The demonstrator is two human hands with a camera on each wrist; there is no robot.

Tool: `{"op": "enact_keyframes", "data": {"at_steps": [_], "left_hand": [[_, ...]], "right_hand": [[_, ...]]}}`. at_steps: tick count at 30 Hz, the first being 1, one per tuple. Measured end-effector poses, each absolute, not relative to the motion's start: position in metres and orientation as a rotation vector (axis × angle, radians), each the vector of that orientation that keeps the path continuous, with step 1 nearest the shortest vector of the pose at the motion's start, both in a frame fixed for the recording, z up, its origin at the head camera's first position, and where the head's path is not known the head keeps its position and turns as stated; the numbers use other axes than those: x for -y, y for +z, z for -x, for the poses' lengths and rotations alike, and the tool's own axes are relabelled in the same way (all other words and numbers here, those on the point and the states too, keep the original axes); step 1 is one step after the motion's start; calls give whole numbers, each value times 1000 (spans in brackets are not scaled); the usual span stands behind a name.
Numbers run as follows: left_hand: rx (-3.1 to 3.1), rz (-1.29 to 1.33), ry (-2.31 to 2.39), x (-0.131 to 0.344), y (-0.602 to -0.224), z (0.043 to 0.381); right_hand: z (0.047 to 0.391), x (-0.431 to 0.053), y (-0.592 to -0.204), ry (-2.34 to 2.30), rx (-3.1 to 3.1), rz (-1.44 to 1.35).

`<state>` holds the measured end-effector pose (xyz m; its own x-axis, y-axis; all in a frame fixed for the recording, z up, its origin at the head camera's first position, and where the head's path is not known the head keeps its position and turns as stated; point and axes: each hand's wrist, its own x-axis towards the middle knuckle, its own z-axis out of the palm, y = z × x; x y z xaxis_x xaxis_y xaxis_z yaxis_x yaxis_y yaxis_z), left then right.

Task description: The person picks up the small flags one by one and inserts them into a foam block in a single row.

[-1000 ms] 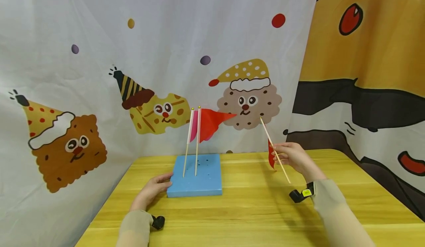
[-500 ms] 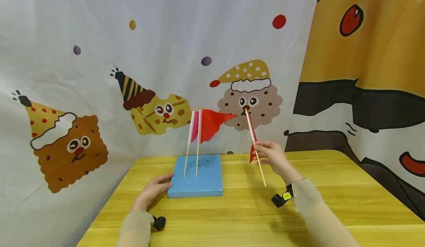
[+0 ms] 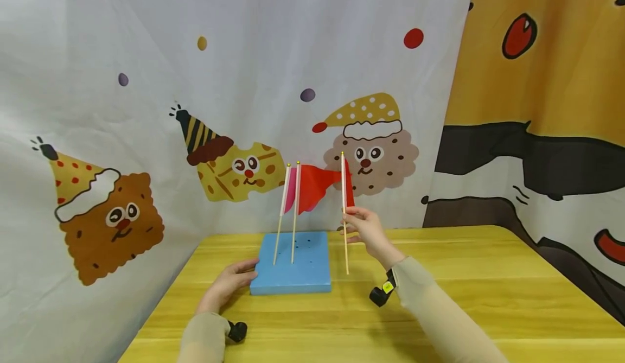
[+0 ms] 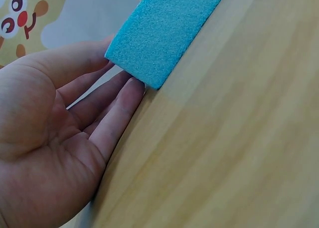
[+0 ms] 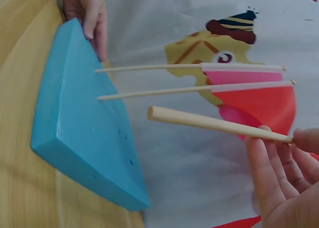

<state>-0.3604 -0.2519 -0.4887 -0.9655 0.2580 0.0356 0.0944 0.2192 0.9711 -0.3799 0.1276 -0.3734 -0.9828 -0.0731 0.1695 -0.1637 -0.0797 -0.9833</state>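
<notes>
A blue foam block (image 3: pixel 307 277) with small holes lies on the table. Two flags, one pink (image 3: pixel 291 190) and one red (image 3: pixel 310 189), stand in it on thin wooden sticks, leaning slightly. My left hand (image 3: pixel 229 284) rests at the block's left side, its extended fingers touching the edge, as the left wrist view also shows. Just right of the block, my right hand (image 3: pixel 367 231) pinches another red flag (image 3: pixel 349 186) by its stick between thumb and fingers. That stick is nearly upright. Its blunt lower end (image 5: pixel 158 113) is apart from the block in the right wrist view.
The wooden table (image 3: pixel 459 281) extends right and in front of the block. Behind it hangs a white curtain (image 3: pixel 254 37) printed with cartoon biscuits. Several holes (image 5: pixel 125 138) show in the block's top.
My right hand has moved left toward the block with the red flag, and its stick has turned from slanted to nearly upright. My left hand has stayed at the block.
</notes>
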Motion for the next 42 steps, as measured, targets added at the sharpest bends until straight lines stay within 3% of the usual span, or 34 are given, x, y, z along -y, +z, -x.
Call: {"op": "enact_keyframes", "data": {"at_steps": [22,31,36,42], "left_hand": [[-2352,-349,1856,252,-491,359],[-2352,-376,1855,252,-488,358],[-2348,-370,1860,251,-488,358],[-2351,-361,1863,250,-487,359]], "right_hand": [[408,-54,-391,2142,1990,-301],[415,-43,-395,2145,2008,-274],[401,-42,-388,2100,2052,-326],[423,-36,-407,2018,2062,-275]]}}
